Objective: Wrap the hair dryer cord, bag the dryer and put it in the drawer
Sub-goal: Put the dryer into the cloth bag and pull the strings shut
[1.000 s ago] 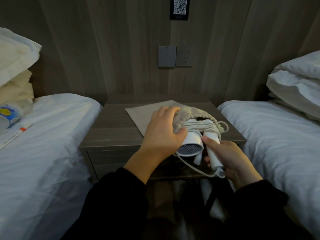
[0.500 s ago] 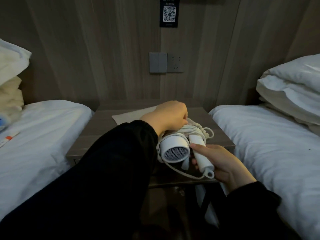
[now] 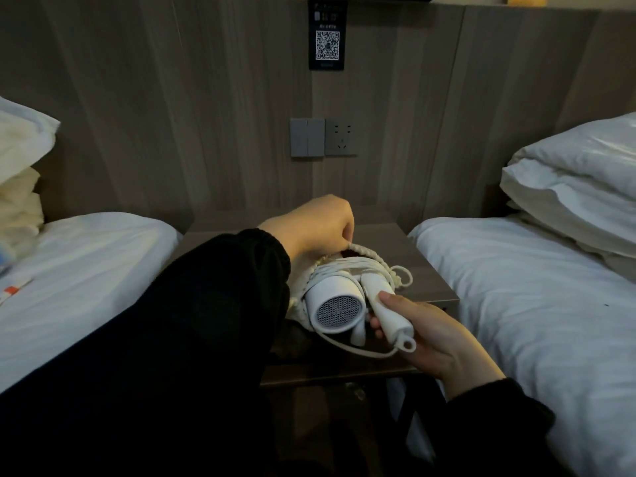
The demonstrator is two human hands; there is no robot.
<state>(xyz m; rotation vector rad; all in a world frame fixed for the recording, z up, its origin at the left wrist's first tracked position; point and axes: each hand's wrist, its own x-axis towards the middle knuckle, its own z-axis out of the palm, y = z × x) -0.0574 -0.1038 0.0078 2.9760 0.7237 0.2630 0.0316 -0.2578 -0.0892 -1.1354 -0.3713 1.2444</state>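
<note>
A white hair dryer point(image 3: 335, 302) lies over the front of the wooden nightstand point(image 3: 426, 270), its grille facing me and its white cord point(image 3: 347, 268) wound around the body. My right hand point(image 3: 426, 335) grips the dryer's folded handle point(image 3: 389, 313). The beige drawstring bag point(image 3: 361, 253) has its gathered mouth around the dryer's far end. My left hand point(image 3: 316, 225) pinches the bag's upper rim and holds it up. A loop of cord hangs below the dryer. Most of the bag is hidden behind my left arm.
White beds flank the nightstand on the left point(image 3: 79, 270) and right point(image 3: 537, 304). Pillows point(image 3: 578, 187) are stacked at the right, more at the far left point(image 3: 20, 160). A switch and socket point(image 3: 323, 137) sit on the wood wall. The space under the nightstand top is dark.
My left hand moved from the dryer's top to the bag's far rim and lifted it over the dryer's end. The view tilted upward. My right hand kept its grip on the handle.
</note>
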